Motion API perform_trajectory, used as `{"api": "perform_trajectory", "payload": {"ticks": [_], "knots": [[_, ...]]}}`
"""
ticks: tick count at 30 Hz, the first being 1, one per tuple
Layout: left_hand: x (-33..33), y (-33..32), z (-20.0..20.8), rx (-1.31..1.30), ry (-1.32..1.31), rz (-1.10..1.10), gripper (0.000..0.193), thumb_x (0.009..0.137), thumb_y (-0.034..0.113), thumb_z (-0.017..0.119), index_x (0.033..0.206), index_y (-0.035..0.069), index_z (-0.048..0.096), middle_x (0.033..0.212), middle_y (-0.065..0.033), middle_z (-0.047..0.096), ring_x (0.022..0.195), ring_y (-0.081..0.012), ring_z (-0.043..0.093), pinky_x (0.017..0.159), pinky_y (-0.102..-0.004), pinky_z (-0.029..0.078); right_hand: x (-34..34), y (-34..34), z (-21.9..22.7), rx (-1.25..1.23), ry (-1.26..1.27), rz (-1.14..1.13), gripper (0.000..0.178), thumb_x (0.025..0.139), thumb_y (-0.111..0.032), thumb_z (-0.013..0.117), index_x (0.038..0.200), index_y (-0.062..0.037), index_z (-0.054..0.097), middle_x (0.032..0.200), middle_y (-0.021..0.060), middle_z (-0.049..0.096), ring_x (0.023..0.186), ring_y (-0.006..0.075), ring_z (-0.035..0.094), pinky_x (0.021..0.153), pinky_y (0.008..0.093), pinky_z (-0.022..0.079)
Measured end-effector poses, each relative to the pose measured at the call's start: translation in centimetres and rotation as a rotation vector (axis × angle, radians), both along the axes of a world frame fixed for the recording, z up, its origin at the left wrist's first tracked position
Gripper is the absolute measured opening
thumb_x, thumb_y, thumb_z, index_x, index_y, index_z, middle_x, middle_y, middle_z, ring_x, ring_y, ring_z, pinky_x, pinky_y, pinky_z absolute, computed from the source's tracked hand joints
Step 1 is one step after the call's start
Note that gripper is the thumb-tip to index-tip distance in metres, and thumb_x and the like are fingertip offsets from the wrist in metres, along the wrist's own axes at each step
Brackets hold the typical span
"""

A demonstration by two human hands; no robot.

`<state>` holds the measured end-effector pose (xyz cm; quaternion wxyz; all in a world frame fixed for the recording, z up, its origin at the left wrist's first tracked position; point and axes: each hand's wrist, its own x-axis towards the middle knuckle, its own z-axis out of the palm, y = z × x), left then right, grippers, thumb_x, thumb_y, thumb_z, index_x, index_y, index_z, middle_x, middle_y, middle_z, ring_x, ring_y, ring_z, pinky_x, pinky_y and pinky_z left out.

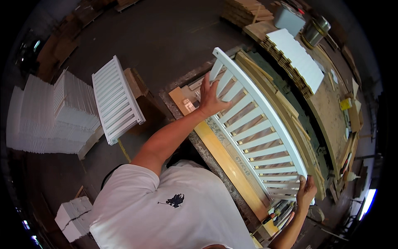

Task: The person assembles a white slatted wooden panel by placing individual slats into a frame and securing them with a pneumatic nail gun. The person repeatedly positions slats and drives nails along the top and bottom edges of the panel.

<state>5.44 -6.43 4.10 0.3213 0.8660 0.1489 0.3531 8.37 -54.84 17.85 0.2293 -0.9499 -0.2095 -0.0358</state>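
Note:
A white slatted panel [265, 108], two long rails joined by several slats, is held tilted above the workbench. Near its left end, my left hand [210, 98] grips the near rail, with the thumb reaching over the slats and the fingers along the edge. My right hand [306, 191] is closed on the corner at the right end, its thumb on the far rail. Some of the right-hand fingers are hidden behind the panel. Under the panel lies a long light wooden board [232, 159] with handwritten marks.
Several similar white slatted panels [116, 101] are stacked at the left, beside tall piles of white parts [39, 118]. Beyond the bench, a wooden table [327, 112] carries white boards [296, 56], a grey box [289, 20] and a metal canister [316, 31]. A white carton [74, 218] stands lower left.

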Motion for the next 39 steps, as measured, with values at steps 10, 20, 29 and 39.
{"api": "perform_trajectory", "payload": {"ticks": [10,20,29,39], "knots": [[-9.8,8.7,13.4,-0.004,-0.474,0.309,0.096,0.074,0.03,0.077,0.147,0.006,0.018,0.153,-0.0234,0.006,0.142,-0.039,0.009,0.113,-0.0502,0.015,2.7,10.9,4.9,0.398,0.057,0.188,0.037,0.097,-0.036,0.055,0.081,-0.0023,0.054,0.069,-0.0046,0.044,0.067,0.0066,0.035,0.06,0.0241,0.028],[-28.5,11.6,-3.1,-1.041,-0.456,0.515,0.029,0.096,0.026,0.055,0.111,0.001,0.06,0.089,0.0,0.06,0.08,-0.0075,0.054,0.071,-0.027,0.048,-6.0,49.9,-4.5,0.738,0.823,0.495,0.023,0.097,-0.028,0.055,0.093,-0.006,0.063,0.07,-0.0029,0.056,0.058,0.0046,0.047,0.052,0.0215,0.039],[-45.3,23.1,-11.2,-0.864,-0.17,1.053,0.024,0.092,0.023,0.062,0.097,0.0,0.064,0.07,0.0001,0.055,0.054,-0.007,0.047,0.047,-0.0249,0.042,-19.8,61.5,-23.9,0.333,1.02,0.503,0.03,0.095,-0.026,0.055,0.082,0.0006,0.057,0.071,0.0069,0.06,0.061,0.0132,0.057,0.057,0.0302,0.046],[-49.8,28.0,-14.4,-0.848,-0.014,1.137,0.027,0.088,0.024,0.062,0.087,-0.003,0.064,0.064,-0.0085,0.06,0.051,-0.0146,0.054,0.051,-0.0323,0.044,-23.6,67.1,-26.1,0.193,1.058,0.512,0.028,0.093,-0.024,0.053,0.088,0.003,0.06,0.074,0.0111,0.064,0.059,0.0161,0.058,0.059,0.0333,0.049]]}}
